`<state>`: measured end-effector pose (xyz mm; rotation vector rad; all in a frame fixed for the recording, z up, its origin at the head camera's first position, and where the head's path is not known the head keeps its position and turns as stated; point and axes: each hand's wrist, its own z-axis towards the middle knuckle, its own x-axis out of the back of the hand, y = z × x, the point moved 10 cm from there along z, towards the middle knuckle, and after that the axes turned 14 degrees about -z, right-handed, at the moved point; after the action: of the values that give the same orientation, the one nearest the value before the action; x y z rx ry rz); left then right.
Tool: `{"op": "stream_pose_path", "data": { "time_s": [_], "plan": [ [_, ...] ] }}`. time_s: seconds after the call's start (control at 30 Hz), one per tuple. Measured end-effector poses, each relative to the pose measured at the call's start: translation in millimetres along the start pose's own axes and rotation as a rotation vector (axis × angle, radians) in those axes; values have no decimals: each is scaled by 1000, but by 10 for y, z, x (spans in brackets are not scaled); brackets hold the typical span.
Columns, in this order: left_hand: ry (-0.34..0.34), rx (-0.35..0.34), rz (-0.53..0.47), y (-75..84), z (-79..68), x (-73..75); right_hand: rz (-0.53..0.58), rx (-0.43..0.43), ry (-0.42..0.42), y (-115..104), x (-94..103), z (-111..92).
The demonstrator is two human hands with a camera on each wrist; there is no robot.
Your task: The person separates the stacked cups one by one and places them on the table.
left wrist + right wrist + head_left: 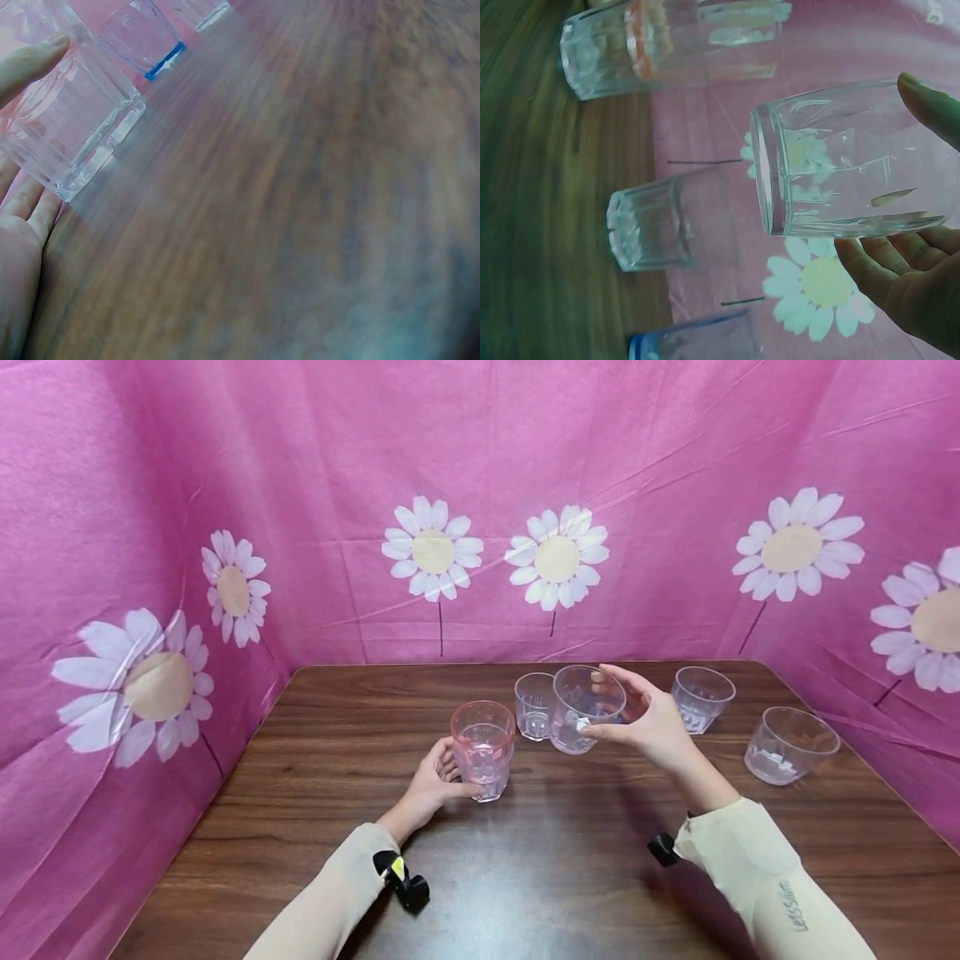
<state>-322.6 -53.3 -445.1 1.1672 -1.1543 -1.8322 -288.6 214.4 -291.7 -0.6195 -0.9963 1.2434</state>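
Note:
My left hand [429, 785] holds a stack of two glasses [483, 764], its thumb low on the near side and its fingers behind. A pink-tinted glass sits nested in a clear faceted one, whose thick base [105, 150] is close over the wood in the left wrist view. My right hand [648, 718] grips a wide clear glass [840, 165] between thumb and fingers, raised above the table with its mouth up. Just left of it in the head view stands a smaller clear glass [534, 708], partly overlapped by the held one.
Two more clear glasses stand to the right, one farther back [702, 697] and one nearer the right edge [791, 747]. A blue-based glass [697, 337] shows in the right wrist view. The brown wooden table [315, 793] is enclosed by a pink daisy-print cloth [322, 485].

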Motion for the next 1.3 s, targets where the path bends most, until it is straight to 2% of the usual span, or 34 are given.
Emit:
{"op": "stream_pose_path", "data": {
  "time_s": [0.33,0.6,1.3],
  "plan": [
    [4,2,2,0,0,3,-160,-104,-1,244,204,-134],
    [11,8,17,-8,0,13,-300,-145,22,415,432,-247],
    [3,5,19,3,-1,12,-579,-282,97,906,1033,-486]
  ]
}}
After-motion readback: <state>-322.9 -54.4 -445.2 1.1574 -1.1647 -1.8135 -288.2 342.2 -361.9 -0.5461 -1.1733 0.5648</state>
